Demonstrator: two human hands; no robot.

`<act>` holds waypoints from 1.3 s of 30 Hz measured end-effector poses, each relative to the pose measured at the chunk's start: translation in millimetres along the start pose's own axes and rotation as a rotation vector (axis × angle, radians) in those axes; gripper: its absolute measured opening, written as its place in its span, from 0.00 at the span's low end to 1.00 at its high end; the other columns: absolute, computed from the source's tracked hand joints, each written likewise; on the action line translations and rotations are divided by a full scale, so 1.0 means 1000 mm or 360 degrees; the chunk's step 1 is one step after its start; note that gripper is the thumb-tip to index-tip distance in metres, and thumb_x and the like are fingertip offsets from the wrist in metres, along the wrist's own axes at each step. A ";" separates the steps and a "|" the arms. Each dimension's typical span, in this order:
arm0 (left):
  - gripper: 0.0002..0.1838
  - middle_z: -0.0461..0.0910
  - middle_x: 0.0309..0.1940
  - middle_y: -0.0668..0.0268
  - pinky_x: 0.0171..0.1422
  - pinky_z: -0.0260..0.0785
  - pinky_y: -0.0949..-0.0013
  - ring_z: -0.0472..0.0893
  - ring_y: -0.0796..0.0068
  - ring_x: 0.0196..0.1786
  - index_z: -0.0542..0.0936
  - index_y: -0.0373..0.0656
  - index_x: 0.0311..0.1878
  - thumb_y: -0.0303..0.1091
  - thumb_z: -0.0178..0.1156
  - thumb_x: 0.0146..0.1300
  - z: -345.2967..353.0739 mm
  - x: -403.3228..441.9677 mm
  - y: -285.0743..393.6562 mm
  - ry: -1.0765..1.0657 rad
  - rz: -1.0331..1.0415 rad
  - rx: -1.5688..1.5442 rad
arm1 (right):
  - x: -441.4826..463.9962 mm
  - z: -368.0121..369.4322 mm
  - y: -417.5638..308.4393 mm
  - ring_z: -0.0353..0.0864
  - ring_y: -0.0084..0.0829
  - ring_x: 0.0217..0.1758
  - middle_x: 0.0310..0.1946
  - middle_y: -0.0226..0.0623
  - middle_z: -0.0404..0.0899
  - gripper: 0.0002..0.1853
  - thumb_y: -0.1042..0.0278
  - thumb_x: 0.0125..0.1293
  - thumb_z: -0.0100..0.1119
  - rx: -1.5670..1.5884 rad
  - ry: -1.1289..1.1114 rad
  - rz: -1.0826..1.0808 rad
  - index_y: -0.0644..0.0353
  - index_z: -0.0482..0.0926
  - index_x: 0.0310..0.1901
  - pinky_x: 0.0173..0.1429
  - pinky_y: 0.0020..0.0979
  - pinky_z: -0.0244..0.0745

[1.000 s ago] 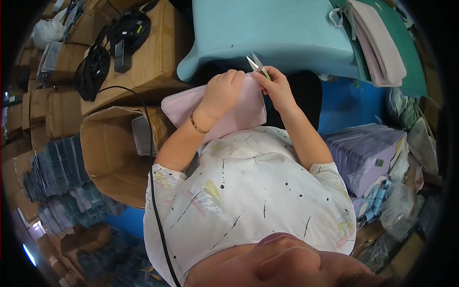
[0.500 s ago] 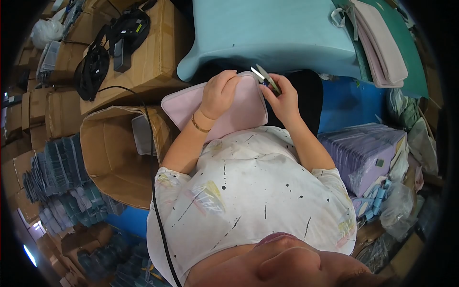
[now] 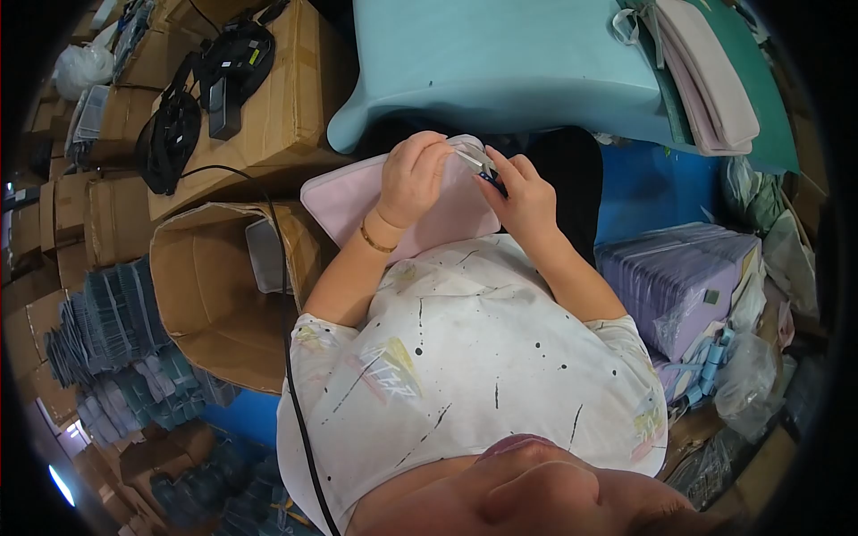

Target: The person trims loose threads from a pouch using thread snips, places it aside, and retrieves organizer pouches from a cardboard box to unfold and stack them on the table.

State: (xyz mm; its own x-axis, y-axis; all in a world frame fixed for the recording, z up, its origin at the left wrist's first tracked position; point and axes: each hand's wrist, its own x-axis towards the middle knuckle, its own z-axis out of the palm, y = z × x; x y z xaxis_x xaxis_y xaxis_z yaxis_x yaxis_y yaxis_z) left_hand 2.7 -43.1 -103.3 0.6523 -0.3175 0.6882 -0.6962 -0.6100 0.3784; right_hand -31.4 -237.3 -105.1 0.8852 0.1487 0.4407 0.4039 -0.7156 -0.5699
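Observation:
A pale pink zip pouch (image 3: 349,190) lies across my lap, tilted, its upper corner between my hands. My left hand (image 3: 412,179), with a bracelet at the wrist, is closed in a pinch at the pouch's upper edge. What its fingertips hold is too small to make out. My right hand (image 3: 527,195) grips small thread snips (image 3: 483,167) with dark handles. The snips' metal blades point toward my left fingertips, just above the pouch's corner.
Ahead is a table covered in light blue (image 3: 500,62), with folded pink pouches (image 3: 706,80) at its right. An open carton (image 3: 201,295) stands at my left, a black cable (image 3: 290,357) hanging past it. A plastic-wrapped purple stack (image 3: 675,281) sits at right.
The snips in my right hand have swung down and left, their blades now closer to my left fingertips. My left hand and the pouch have barely moved.

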 end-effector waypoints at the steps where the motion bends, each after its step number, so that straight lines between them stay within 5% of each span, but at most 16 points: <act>1: 0.08 0.77 0.41 0.60 0.44 0.72 0.61 0.79 0.59 0.40 0.79 0.39 0.41 0.24 0.60 0.57 0.000 0.000 0.001 0.0001 -0.0002 0.0002 | 0.000 0.001 0.000 0.76 0.29 0.21 0.29 0.30 0.74 0.22 0.63 0.54 0.70 -0.0026 0.0006 -0.0023 0.56 0.80 0.52 0.23 0.29 0.72; 22: 0.10 0.77 0.41 0.59 0.43 0.72 0.62 0.79 0.59 0.40 0.78 0.39 0.42 0.22 0.60 0.55 -0.003 0.003 0.007 -0.0044 0.0017 0.0005 | -0.002 -0.003 0.001 0.75 0.29 0.21 0.27 0.30 0.74 0.19 0.66 0.55 0.71 -0.0168 0.0026 -0.0106 0.56 0.81 0.49 0.25 0.28 0.72; 26: 0.09 0.76 0.42 0.57 0.43 0.73 0.64 0.79 0.58 0.39 0.77 0.37 0.45 0.22 0.56 0.62 -0.008 0.007 0.008 -0.0014 -0.0177 -0.0152 | 0.012 -0.008 0.015 0.78 0.34 0.27 0.31 0.37 0.77 0.18 0.66 0.56 0.71 0.0284 0.0008 0.0281 0.61 0.79 0.46 0.30 0.28 0.73; 30: 0.09 0.75 0.44 0.56 0.46 0.74 0.67 0.81 0.60 0.41 0.75 0.36 0.49 0.24 0.50 0.69 -0.011 0.016 0.011 0.0012 -0.0499 -0.0641 | 0.029 0.004 0.041 0.74 0.17 0.31 0.36 0.28 0.79 0.22 0.63 0.59 0.71 0.1290 -0.0471 0.0779 0.61 0.76 0.51 0.30 0.21 0.71; 31: 0.09 0.75 0.44 0.56 0.47 0.74 0.67 0.81 0.61 0.41 0.74 0.36 0.50 0.25 0.49 0.70 -0.016 0.020 0.009 0.0035 -0.0576 -0.0583 | 0.031 0.007 0.044 0.73 0.14 0.32 0.35 0.25 0.79 0.23 0.63 0.59 0.71 0.1432 -0.0673 0.0869 0.61 0.75 0.52 0.30 0.19 0.70; 35: 0.14 0.76 0.51 0.54 0.48 0.75 0.63 0.82 0.61 0.46 0.73 0.38 0.56 0.30 0.51 0.70 -0.056 0.018 -0.023 0.0108 -0.0760 0.0016 | 0.026 0.013 0.044 0.71 0.12 0.28 0.30 0.23 0.76 0.21 0.65 0.58 0.72 0.1541 -0.0517 0.0960 0.59 0.75 0.50 0.27 0.16 0.66; 39: 0.12 0.80 0.41 0.59 0.51 0.72 0.59 0.81 0.55 0.45 0.80 0.38 0.46 0.36 0.56 0.68 -0.098 -0.010 -0.049 -0.0061 -0.1020 0.0530 | 0.022 0.014 0.052 0.69 0.12 0.24 0.27 0.22 0.73 0.21 0.66 0.56 0.73 0.1548 -0.0480 0.1001 0.60 0.74 0.49 0.24 0.16 0.63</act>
State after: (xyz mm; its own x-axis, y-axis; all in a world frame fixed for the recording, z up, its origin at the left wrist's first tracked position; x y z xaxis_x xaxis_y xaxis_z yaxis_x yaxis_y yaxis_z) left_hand 0.8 60.5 -67.9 0.9161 0.1551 0.3697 -0.0492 -0.8717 0.4876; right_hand 12.1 -261.5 -135.0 0.9560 0.2048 -0.2100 -0.2295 0.0768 -0.9703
